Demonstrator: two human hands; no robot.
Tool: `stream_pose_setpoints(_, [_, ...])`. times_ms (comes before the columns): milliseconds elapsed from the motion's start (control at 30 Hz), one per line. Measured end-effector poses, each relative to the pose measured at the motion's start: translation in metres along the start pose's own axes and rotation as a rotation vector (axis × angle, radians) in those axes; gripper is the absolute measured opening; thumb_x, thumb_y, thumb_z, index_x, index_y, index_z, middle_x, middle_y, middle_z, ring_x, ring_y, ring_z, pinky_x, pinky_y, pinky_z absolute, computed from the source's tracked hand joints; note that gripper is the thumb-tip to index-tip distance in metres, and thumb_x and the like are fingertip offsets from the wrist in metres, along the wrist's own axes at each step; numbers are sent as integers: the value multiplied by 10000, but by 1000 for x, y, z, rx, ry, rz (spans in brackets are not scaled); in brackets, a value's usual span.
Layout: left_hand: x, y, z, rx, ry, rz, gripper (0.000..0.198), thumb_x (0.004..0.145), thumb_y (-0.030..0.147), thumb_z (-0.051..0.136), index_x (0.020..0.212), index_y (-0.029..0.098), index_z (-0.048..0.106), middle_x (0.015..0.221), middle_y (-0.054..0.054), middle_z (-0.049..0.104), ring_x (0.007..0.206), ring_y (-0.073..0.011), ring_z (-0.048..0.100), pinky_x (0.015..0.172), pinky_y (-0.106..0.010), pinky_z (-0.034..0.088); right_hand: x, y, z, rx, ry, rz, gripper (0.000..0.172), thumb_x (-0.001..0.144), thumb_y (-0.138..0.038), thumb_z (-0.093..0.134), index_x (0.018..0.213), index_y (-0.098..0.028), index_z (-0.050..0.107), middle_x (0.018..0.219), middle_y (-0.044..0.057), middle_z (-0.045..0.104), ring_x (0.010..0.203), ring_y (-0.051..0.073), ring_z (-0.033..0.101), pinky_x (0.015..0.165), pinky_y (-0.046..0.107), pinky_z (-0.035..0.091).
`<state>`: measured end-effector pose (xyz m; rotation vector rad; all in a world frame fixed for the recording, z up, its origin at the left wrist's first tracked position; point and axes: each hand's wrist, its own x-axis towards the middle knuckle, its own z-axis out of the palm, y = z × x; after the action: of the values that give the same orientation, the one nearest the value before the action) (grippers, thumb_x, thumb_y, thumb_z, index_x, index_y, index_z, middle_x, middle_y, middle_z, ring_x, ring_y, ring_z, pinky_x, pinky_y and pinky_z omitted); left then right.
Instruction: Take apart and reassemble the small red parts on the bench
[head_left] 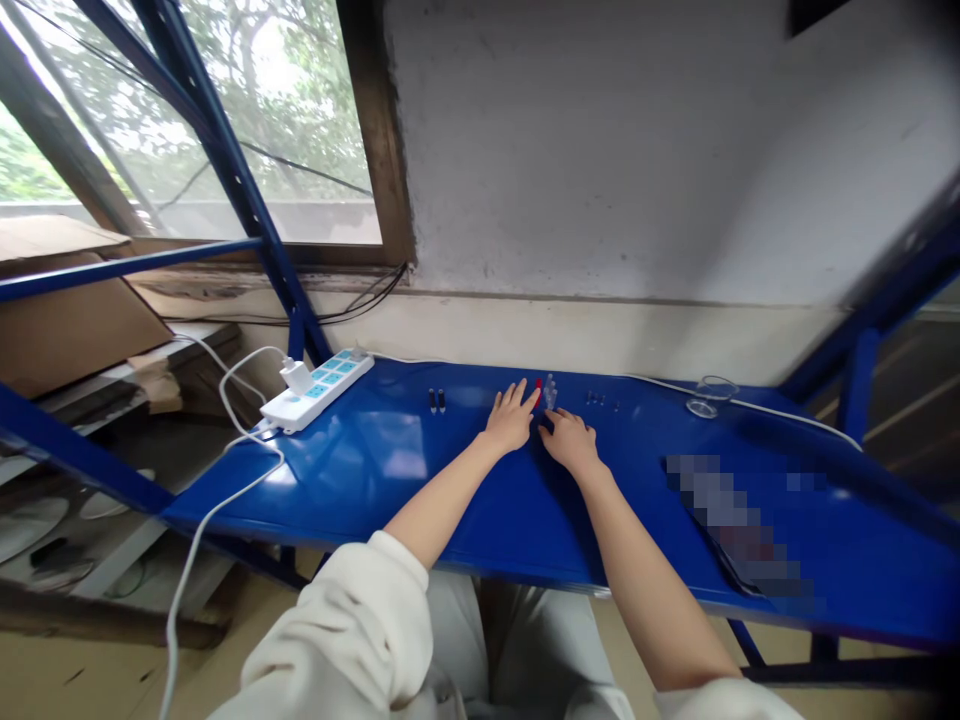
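My left hand [511, 418] lies over the blue tabletop with its fingers spread. Its index fingertip reaches a small red piece [538, 390], partly covered by the finger; whether it presses on it I cannot tell. Just right of that stand small clear plastic pieces [550, 388] in a tight group. My right hand [571, 440] is near their close end, fingers bent but apart, and nothing shows in its grasp. Two small black pieces with pale tips [436, 401] lie to the left. Several tiny clear pieces [595, 399] are scattered to the right.
A white power strip [319, 390] with a plugged-in adapter sits at the table's left end, its cable hanging over the edge. To the right are a clear round container [703, 408] and a dark flat item [724, 520], blurred out. Blue frame posts [225, 150] flank the table [480, 530].
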<state>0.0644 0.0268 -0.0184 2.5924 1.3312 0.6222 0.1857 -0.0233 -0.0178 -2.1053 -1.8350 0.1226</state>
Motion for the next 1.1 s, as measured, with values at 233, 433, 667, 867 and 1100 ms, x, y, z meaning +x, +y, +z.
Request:
stream_pose_setpoints(233, [8,11,-3,77,185,-63,164,824,224,450,926,162,562,1020,-120,565,1011,-250,488,869,-406,364,1,0,3,35,-22,8,448,828,-333,398,1252,-200,454,1332,124,403,1214,301,326,916,548,264])
stream_pose_setpoints(433, [1,2,-10,-158,262,-218,42,770,176,528,798,175,558,839,-62,595,791,-176,550,716,-302,421,3,1,6,9,-62,44,464,851,-396,350,1278,-228,422,1367,91,358,1256,273,269,971,526,213])
stream_pose_setpoints(667, [-24,-13,-28,-561,468,-290,52,714,197,573,744,155,564,711,-18,597,604,-99,525,599,-230,442,6,0,10,22,-82,78,487,849,-399,335,1291,-209,412,1388,64,331,1275,271,226,1001,538,162])
stream_pose_setpoints(867, [-42,-15,-25,-746,550,-324,89,701,220,582,740,142,563,691,-21,577,589,-90,515,556,-212,449,7,1,16,53,-60,75,489,854,-392,318,1294,-199,407,1390,65,326,1281,279,212,1004,558,133])
stream_pose_setpoints(1100, [-40,-19,-19,-796,563,-352,96,686,218,594,734,140,567,681,-19,576,581,-89,513,557,-220,455,3,2,17,117,55,-48,355,834,-330,399,1144,-215,530,1259,104,472,1200,312,324,930,619,182])
